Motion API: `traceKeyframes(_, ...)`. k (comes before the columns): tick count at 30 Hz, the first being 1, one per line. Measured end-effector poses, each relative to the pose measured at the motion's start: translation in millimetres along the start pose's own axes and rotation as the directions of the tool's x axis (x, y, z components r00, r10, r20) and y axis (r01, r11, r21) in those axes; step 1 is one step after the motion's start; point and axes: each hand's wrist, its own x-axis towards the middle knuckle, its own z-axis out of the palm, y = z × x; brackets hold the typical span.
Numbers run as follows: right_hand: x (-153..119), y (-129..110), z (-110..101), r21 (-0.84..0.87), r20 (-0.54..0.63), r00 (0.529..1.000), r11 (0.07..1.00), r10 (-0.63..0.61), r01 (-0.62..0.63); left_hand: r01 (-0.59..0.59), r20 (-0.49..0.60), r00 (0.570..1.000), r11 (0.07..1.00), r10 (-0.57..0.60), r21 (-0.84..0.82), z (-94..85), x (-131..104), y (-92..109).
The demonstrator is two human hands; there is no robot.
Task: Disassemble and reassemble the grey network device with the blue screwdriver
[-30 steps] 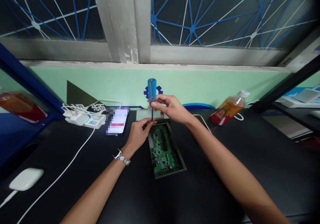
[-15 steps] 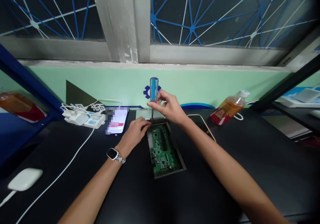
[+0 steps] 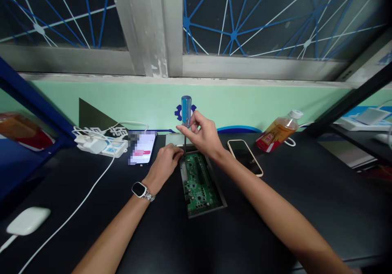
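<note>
A screwdriver (image 3: 186, 111) with a clear blue handle stands nearly upright, its shaft pointing down at the upper left corner of a green circuit board (image 3: 200, 184) in a metal frame. My right hand (image 3: 206, 134) is closed on the lower end of the handle, thumb and fingers pinching it. At that same corner, my left hand (image 3: 167, 159) has its fingertips pinched together by the shaft's lower end. What those fingertips grip is too small to make out. The screwdriver's tip is hidden there.
Left of the board lie a lit phone (image 3: 143, 148), a power strip (image 3: 102, 145) with cables and a white charger (image 3: 29, 221). To its right are a dark phone (image 3: 245, 157) and a tilted drink bottle (image 3: 278, 131). A wall and window stand behind.
The screwdriver handle has tilted slightly to the left with my right hand. More of the dark phone shows beside my right forearm. My left hand stays at the board's corner.
</note>
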Motion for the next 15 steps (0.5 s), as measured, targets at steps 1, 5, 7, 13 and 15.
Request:
traceKeyframes(1, 0, 0, 0, 0.024, 0.009, 1.000, 1.000, 0.003, -0.004, -0.004, 0.000, 1.000, 1.000, 0.004, -0.003, -0.1, 0, 0)
traceKeyframes(5, 4, 1, -7, 0.147, 0.017, 0.999, 0.989, -0.039, 0.036, -0.003, 0.013, 1.000, 1.000, 0.003, -0.014, -2.0, -3, 1)
traceKeyframes(7, 6, 0, -14, 0.201, -0.021, 0.998, 0.978, -0.057, 0.060, 0.017, 0.039, 0.999, 1.000, -0.017, 0.006, -5.5, -6, 2)
traceKeyframes(13, -10, 7, -45, 0.465, -0.077, 0.994, 0.885, 0.077, -0.033, 0.134, 0.199, 0.961, 0.954, -0.191, 0.270, -29.2, -11, 12)
traceKeyframes(15, -26, 17, -56, 0.537, -0.062, 0.984, 0.836, 0.166, -0.107, 0.117, 0.179, 0.965, 0.923, -0.193, 0.366, -34.0, -11, 19)
